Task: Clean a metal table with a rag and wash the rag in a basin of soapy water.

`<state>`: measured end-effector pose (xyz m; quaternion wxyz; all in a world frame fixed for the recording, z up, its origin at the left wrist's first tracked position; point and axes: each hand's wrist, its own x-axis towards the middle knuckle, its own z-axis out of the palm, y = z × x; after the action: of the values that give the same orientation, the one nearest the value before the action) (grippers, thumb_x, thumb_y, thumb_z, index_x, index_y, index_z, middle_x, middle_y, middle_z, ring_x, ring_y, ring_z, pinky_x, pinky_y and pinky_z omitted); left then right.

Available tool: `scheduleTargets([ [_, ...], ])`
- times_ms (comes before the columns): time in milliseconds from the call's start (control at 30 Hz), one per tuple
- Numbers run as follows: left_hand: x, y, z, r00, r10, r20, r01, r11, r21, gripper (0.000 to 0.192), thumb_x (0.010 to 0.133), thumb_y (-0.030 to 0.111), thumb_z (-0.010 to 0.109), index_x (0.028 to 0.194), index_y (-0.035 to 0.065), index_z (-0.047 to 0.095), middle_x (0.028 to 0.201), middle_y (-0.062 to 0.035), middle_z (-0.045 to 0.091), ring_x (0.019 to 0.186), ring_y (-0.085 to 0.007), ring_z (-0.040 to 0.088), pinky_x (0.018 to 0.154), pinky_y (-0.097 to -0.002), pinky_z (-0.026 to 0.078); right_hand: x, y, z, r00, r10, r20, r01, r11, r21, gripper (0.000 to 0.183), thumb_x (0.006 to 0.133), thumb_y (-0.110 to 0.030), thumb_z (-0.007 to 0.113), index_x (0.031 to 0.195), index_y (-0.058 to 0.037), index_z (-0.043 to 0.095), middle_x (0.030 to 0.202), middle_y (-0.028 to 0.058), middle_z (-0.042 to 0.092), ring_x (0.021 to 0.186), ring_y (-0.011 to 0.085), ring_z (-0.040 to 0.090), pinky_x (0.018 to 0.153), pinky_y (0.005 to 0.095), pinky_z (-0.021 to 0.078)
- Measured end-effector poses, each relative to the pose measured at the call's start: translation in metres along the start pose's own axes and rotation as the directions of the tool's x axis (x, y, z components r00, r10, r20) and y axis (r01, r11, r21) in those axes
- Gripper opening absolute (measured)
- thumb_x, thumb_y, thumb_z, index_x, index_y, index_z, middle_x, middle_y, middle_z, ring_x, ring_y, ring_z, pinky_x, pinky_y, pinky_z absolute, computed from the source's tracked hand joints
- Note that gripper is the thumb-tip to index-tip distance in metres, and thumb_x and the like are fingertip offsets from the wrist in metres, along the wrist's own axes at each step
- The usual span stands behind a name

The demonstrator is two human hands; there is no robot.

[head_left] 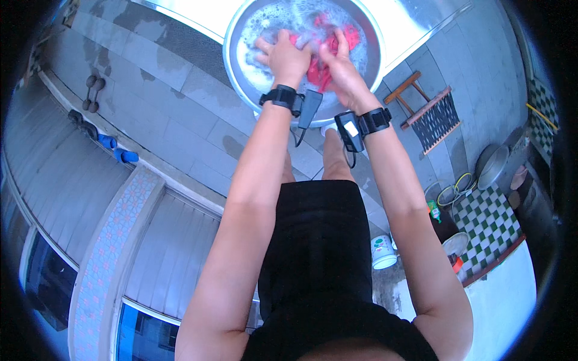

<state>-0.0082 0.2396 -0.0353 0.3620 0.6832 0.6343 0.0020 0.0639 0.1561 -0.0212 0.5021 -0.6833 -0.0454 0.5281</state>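
Observation:
A round metal basin [228,58] of sudsy water [253,27] stands before me at the top of the view. Wet red cloth [319,74] lies in it, partly under foam. My left hand [287,56] is over the water with its fingers spread; some red shows beside its fingertips, and whether it touches the cloth is unclear. At the cloth's right side, my right hand [343,67] has thumb and fingers apart, blurred, against the red fabric. Each wrist wears a black strap with a small cabled device.
A bright metallic surface [411,27] lies behind the basin. To the right is a folding stool [435,119], and farther off a metal bowl [493,166] near a coiled hose [456,192]. Blue slippers [125,155] and dumbbells [93,94] lie left. A white bucket [384,252] stands lower right.

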Motion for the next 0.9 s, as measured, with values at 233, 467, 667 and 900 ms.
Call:
scheduleTargets([
  [233, -0.028, 0.008, -0.014, 0.905, 0.383, 0.184, -0.167, 0.719, -0.674, 0.033, 0.075, 0.021, 0.079, 0.097, 0.0027, 0.063, 0.128, -0.0179, 0.043, 0.114, -0.0295, 0.050, 0.091, -0.0376, 0.049, 0.010, -0.015, -0.011, 0.932, 0.111, 0.345, -0.292, 0.794, 0.533, 0.070, 0.095, -0.069, 0.031, 0.135, -0.0131, 0.044, 0.133, 0.0099, 0.052, 0.118, 0.0254, 0.054, 0.100, 0.0432, 0.0443],
  [467, -0.052, 0.026, -0.033, 0.876, 0.420, 0.237, -0.100, 0.638, -0.763, 0.023, 0.082, 0.011, 0.074, 0.077, 0.0055, 0.053, 0.118, -0.0021, 0.048, 0.079, -0.0117, 0.058, 0.056, -0.0247, 0.047, 0.036, -0.008, -0.031, 0.852, 0.163, 0.497, -0.427, 0.767, 0.480, 0.050, 0.099, -0.055, 0.042, 0.118, -0.0113, 0.057, 0.109, 0.0076, 0.064, 0.098, 0.0188, 0.062, 0.085, 0.0361, 0.0516],
  [667, -0.025, 0.010, -0.011, 0.941, 0.338, 0.008, -0.225, 0.644, -0.731, 0.019, 0.087, 0.016, 0.073, 0.083, 0.0071, 0.057, 0.088, 0.0004, 0.057, 0.078, -0.0074, 0.055, 0.065, -0.0252, 0.047, 0.003, -0.030, -0.005, 0.957, 0.097, 0.275, -0.215, 0.870, 0.444, 0.027, 0.101, -0.027, 0.048, 0.117, -0.0062, 0.054, 0.107, 0.0088, 0.063, 0.095, 0.0181, 0.064, 0.081, 0.0333, 0.0545],
  [900, -0.002, -0.032, -0.015, 0.841, 0.499, -0.208, -0.506, 0.862, 0.022, 0.039, 0.085, 0.033, 0.074, 0.104, 0.0053, 0.053, 0.100, -0.0104, 0.054, 0.106, -0.0267, 0.051, 0.092, -0.0465, 0.037, -0.006, -0.013, -0.008, 0.976, -0.215, 0.012, 0.216, 0.976, -0.043, 0.043, 0.093, -0.014, 0.058, 0.128, -0.0002, 0.037, 0.113, 0.0195, 0.058, 0.100, 0.0244, 0.062, 0.086, 0.0394, 0.0509],
])
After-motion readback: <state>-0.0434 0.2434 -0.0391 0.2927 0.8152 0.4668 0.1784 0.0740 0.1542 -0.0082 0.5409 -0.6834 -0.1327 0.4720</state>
